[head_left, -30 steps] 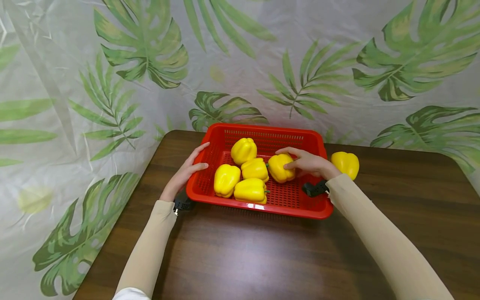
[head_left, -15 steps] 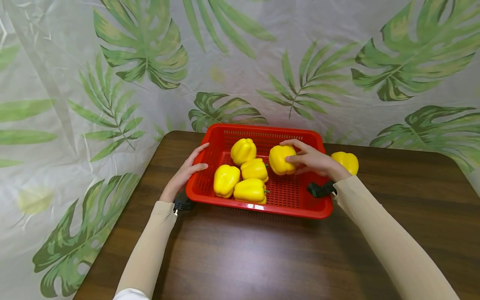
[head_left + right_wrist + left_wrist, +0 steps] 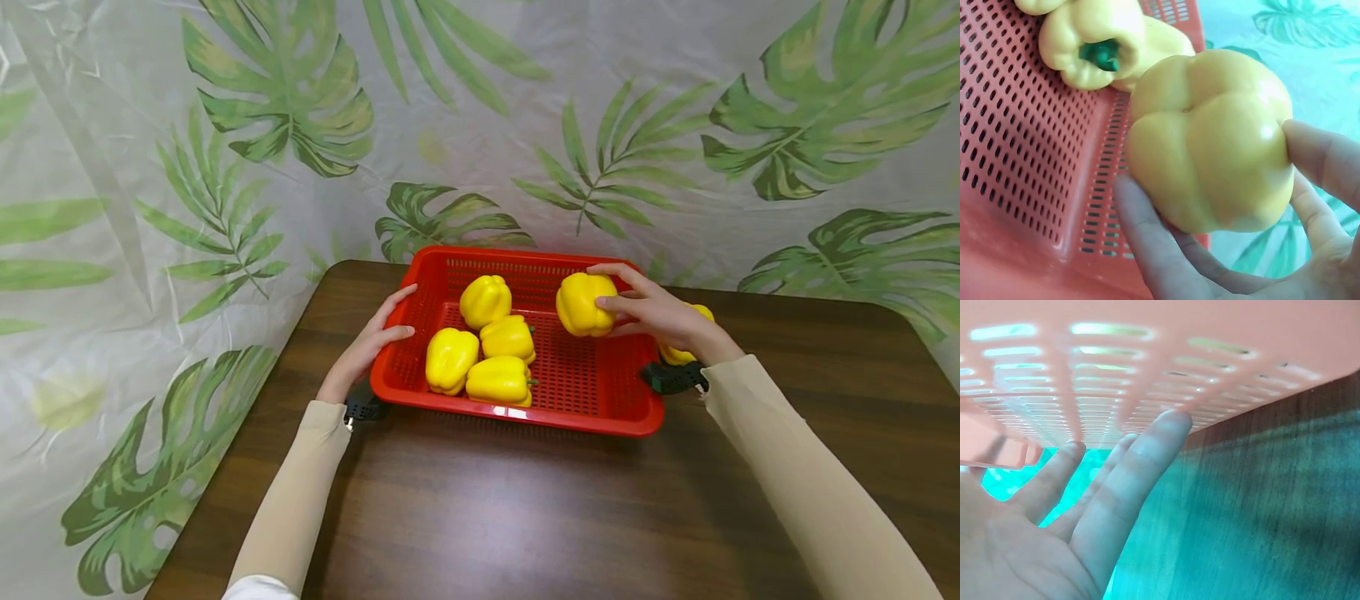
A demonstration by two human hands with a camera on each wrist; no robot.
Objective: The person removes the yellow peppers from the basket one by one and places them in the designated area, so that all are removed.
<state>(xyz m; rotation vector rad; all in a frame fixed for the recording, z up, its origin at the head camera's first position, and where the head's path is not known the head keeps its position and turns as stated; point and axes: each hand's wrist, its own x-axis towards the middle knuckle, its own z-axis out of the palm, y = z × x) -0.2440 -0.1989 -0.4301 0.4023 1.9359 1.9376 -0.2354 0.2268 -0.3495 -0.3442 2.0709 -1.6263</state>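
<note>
Left hand (image 3: 366, 343) spread against red basket (image 3: 570, 422), likely steadying it, I judge remotely; right hand (image 3: 651, 312) grips yellow pepper (image 3: 582, 305) round sides, probably so it won't slip.

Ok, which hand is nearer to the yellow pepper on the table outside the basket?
Right. The right hand, holding another yellow pepper at the red basket's right side, partly hides the outside pepper in the head view. The left hand is at the basket's opposite end.
</note>
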